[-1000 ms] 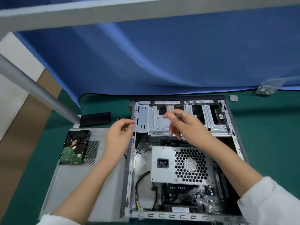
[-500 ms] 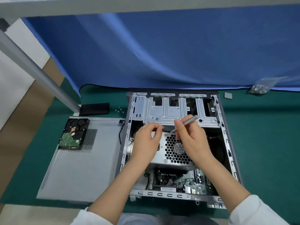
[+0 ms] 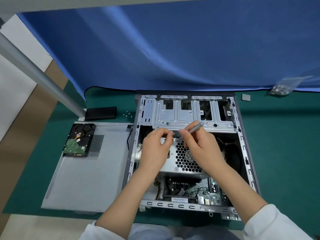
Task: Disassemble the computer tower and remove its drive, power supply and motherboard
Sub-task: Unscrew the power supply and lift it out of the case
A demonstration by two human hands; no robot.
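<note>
Both hands now lower on power supply, right pinching screwdriver, left's grip unclear; labels unreadable.

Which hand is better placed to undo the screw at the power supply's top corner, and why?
The right hand: it already grips the screwdriver, whose tip points at that screw. The left hand holds no tool and rests on the power supply.

Both bare forearms come up from the bottom of the frame, white sleeves pushed back near the lower corners, and converge at the centre. The left hand lies palm down, its fingers curled with thumb and fingertips drawn together at its upper right edge. The right hand sits just beside it, fingers curled in a pinching grip round a slim grey screwdriver.
</note>
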